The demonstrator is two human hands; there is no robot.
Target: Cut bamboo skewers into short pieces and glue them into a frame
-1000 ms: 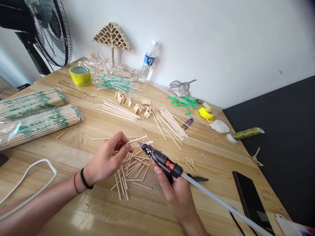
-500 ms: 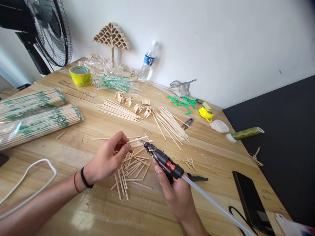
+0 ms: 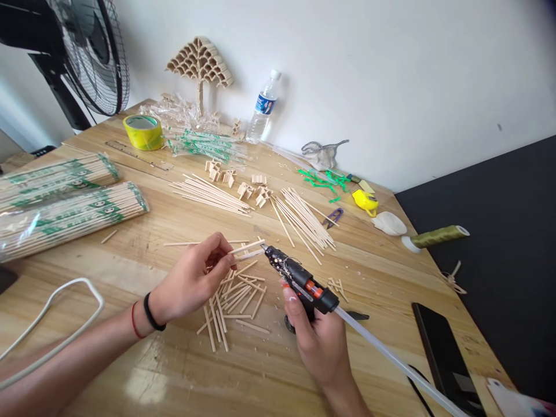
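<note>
My left hand (image 3: pixel 207 272) pinches short wooden sticks (image 3: pixel 248 248) between thumb and fingers; how many it holds I cannot tell. My right hand (image 3: pixel 319 341) is wrapped round the handle of a black hot glue gun (image 3: pixel 299 281), whose nozzle points left at the ends of the held sticks. A long translucent glue stick (image 3: pixel 391 353) runs out of the gun's back. Below my left hand lies a loose pile of cut wooden sticks (image 3: pixel 237 298). Behind the gun a dark tool (image 3: pixel 358 315) is partly hidden.
Long wooden sticks (image 3: pixel 302 220), small glued stick pieces (image 3: pixel 245 190) and purple snips (image 3: pixel 333 218) lie farther back. Wrapped stick bundles (image 3: pixel 73 217) and yellow tape (image 3: pixel 143 133) are left. A stick tree (image 3: pixel 200 63) and a bottle (image 3: pixel 263 107) stand by the wall. A black phone (image 3: pixel 445 353) lies right.
The glue gun in my right hand has moved right, its nozzle sliding along the held sticks toward their ends. My left hand has stayed nearly in place.
</note>
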